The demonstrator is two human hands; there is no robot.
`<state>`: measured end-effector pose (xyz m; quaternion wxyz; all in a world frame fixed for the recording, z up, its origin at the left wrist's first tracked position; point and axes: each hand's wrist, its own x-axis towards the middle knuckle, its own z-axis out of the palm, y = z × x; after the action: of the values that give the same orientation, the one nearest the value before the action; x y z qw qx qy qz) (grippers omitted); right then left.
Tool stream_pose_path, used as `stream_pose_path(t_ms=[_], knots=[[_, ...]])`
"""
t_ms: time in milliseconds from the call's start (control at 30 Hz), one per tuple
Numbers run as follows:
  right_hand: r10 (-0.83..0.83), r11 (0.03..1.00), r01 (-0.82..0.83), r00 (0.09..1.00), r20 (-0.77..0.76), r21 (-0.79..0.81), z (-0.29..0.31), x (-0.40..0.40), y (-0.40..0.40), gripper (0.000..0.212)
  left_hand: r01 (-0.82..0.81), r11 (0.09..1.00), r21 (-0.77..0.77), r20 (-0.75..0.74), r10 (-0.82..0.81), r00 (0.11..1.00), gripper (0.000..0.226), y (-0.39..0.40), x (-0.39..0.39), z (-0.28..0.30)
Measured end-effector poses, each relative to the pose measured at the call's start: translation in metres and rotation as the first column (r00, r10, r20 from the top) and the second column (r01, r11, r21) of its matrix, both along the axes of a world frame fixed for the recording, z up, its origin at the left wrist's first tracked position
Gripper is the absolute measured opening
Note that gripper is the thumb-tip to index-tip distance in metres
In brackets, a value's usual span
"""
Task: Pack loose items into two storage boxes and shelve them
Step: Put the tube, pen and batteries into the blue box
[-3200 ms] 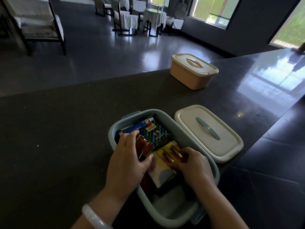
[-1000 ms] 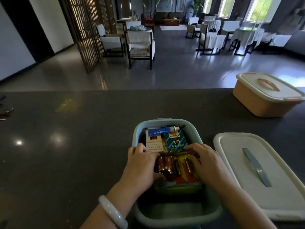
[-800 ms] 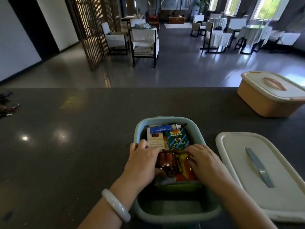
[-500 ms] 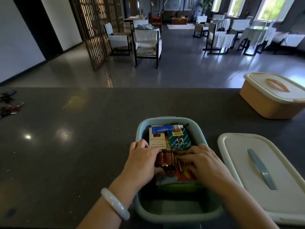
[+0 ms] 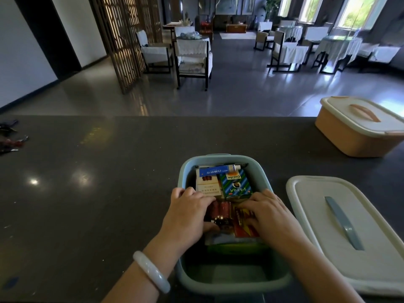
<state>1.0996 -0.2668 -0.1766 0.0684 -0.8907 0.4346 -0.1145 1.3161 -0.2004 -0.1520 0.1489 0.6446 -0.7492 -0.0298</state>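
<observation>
A pale blue storage box (image 5: 181,171) stands open on the dark counter in front of me. At its far end lie a blue tube (image 5: 218,170), a white pack (image 5: 207,187) and a green striped carton (image 5: 235,183). My left hand (image 5: 185,217) reaches into the box, fingers and thumb curled round small brown bottles (image 5: 221,209). My right hand (image 5: 269,213) lies beside it, fingers spread flat on a red and yellow packet (image 5: 244,218). The near end of the box holds nothing. Its white lid (image 5: 349,226) with a blue handle lies to the right.
An orange storage box (image 5: 358,130) with its lid on sits at the counter's far right. A few small dark and red items (image 5: 11,136) lie at the far left edge. Beyond the counter are a grey floor, chairs and tables.
Over the last second both hands stay in the box and shift only slightly over the bottles and packet. A white pack now shows beside the green carton, unlike three seconds ago.
</observation>
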Motion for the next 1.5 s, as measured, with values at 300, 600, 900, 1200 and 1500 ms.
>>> stream_pose_path(t_ms=[300, 600, 900, 1200, 1500], knots=[[-0.018, 1.000, 0.018, 1.000, 0.003, -0.023, -0.003, 0.000, -0.001, 0.041, -0.038, 0.998, -0.042, -0.113, 0.033, 0.993, 0.045, 0.005, -0.003, 0.004], [-0.006, 1.000, 0.007, 1.000, 0.016, -0.024, -0.002, -0.001, -0.001, 0.037, -0.049, 0.999, -0.012, -0.069, 0.048, 0.996, 0.051, 0.004, -0.002, 0.002], [-0.009, 1.000, 0.008, 0.999, 0.048, 0.008, 0.004, -0.001, 0.001, 0.036, -0.036, 0.999, -0.016, -0.042, 0.036, 0.998, 0.052, 0.004, -0.002, 0.002], [-0.012, 0.999, 0.010, 0.999, 0.045, 0.048, 0.011, 0.001, 0.003, 0.036, -0.023, 1.000, 0.021, -0.010, 0.023, 1.000, 0.055, 0.003, 0.000, 0.002], [-0.042, 0.999, 0.037, 0.979, 0.198, 0.025, 0.048, 0.032, 0.003, 0.026, -0.059, 0.995, -0.086, -0.058, 0.054, 0.997, 0.058, 0.003, 0.014, 0.006]])
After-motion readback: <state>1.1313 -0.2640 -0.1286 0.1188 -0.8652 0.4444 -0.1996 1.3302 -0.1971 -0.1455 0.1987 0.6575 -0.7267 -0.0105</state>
